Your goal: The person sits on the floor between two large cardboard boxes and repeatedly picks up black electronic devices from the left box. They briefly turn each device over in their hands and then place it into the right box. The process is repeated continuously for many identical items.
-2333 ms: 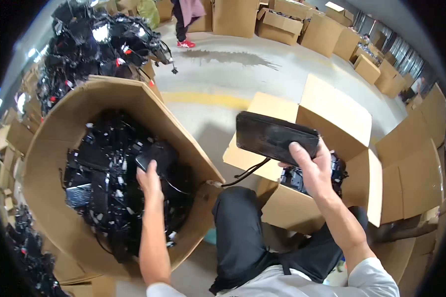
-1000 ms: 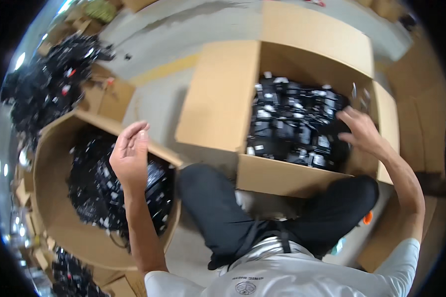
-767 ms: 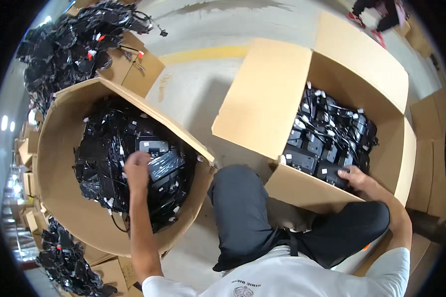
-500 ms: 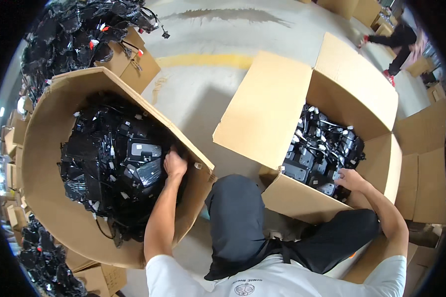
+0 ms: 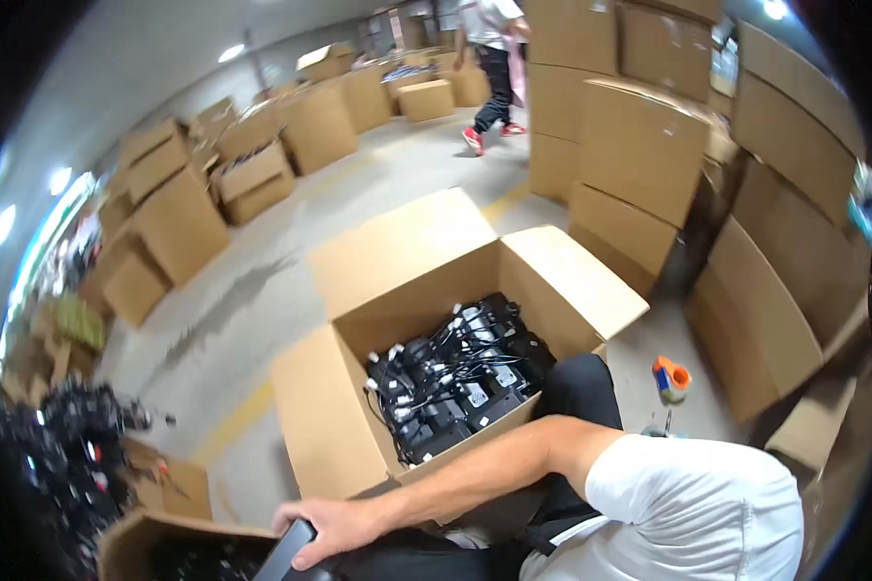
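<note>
At the lower left of the frame, a cardboard carton (image 5: 121, 549) is cut off by the bottom edge. Near its rim, the right hand (image 5: 335, 528) is closed around a flat, straight-edged dark grey device (image 5: 287, 554), held aslant and partly cropped.

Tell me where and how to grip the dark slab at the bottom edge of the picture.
Probably best near its upper end, coming from the right: the dark slab looks slim and slants up toward the right hand, whose thumb and fingers fit on either side there. Its lower end is cut off, so I can't judge that part.
</note>
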Motion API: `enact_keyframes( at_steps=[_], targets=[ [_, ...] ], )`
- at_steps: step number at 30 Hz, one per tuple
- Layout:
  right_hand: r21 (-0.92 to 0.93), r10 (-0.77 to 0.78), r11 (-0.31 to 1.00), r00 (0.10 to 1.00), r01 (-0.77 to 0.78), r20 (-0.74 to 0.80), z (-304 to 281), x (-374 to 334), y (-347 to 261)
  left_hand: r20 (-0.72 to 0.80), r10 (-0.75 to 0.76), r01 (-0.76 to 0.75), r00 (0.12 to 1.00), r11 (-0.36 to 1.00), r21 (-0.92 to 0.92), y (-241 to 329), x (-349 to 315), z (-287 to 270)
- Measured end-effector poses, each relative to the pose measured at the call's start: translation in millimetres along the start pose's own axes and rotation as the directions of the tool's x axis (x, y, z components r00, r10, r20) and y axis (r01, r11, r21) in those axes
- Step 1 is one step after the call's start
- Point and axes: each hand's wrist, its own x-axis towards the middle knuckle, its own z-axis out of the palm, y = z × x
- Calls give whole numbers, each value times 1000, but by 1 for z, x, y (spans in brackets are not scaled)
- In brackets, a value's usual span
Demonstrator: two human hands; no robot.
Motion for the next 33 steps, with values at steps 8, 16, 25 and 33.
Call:
enact_keyframes(
  at_steps=[8, 16, 25, 33],
  targets=[
    [159, 153, 981, 940, -109, -305, -30, -78, -44, 20, -243, 131, 970, 588, 798, -337, 24, 44],
    [-156, 199, 950, 908, -271, -370, -72, -118, -66, -8, -172, 166, 985, 963, -211, -321, -17, 107],
    [282, 59, 959, 964, 17, -258, -5, -48, -87, -171, -343, 185, 924, 789, -586, -12, -9, -62],
    [158, -236, 941, 915, 300, -328, -20, -26, -78, 124, -34, 127, 992, 409, -904, 75, -22, -1]
  ],
)
